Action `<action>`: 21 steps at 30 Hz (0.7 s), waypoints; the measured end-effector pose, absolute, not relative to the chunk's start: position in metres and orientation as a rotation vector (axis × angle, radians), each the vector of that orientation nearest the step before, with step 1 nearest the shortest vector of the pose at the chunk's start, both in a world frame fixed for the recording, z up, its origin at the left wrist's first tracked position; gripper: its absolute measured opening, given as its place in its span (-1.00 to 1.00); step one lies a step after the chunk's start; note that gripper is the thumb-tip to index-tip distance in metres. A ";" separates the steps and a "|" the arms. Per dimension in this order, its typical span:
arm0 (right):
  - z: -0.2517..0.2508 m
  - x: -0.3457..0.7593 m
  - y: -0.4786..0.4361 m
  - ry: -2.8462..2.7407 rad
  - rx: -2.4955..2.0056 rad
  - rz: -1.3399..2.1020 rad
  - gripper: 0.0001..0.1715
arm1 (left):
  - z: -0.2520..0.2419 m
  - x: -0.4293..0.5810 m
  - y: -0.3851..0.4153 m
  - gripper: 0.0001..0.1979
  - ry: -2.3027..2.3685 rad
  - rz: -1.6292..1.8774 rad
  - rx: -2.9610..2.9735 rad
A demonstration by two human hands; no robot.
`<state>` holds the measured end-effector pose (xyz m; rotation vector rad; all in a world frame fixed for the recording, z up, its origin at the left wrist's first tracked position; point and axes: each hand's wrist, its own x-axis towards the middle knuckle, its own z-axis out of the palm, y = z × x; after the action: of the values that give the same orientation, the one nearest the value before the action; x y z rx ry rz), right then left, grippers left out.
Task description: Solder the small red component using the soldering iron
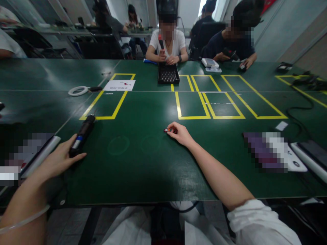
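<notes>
My left hand [57,156] is at a black cylindrical electric screwdriver [83,132] with a blue band, on the left of the green table. The screwdriver's lower end sits between my fingers and my thumb, which points out to the right; some fingers are hidden. Its narrow tip points away from me, close to a yellow-taped outline. Out over the table's middle, my right hand [180,132] pinches a small red, orange and white piece [167,130] between thumb and fingertips. The piece is too small to make out its kind.
A black tray of small parts [168,81] stands before a person opposite. A printed card [119,85] and a white cable coil [78,91] lie at the back left. Yellow tape outlines [194,118] mark the table. At right are a blurred flat item [265,151] and dark cables [306,108].
</notes>
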<state>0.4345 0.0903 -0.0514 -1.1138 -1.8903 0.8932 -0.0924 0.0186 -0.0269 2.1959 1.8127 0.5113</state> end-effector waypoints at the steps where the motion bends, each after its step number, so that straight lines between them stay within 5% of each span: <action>1: -0.051 0.434 0.090 -1.896 -1.115 0.890 -0.82 | -0.030 -0.093 0.016 -0.20 1.930 0.522 2.155; 21: -0.045 0.435 0.088 -1.777 -1.054 0.973 -0.80 | -0.026 0.189 0.064 -0.12 1.531 0.555 2.115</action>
<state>0.4349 0.0884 -0.0453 -1.0545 -1.7766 0.9726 0.1892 0.0642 -0.0261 2.1147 1.5311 0.5546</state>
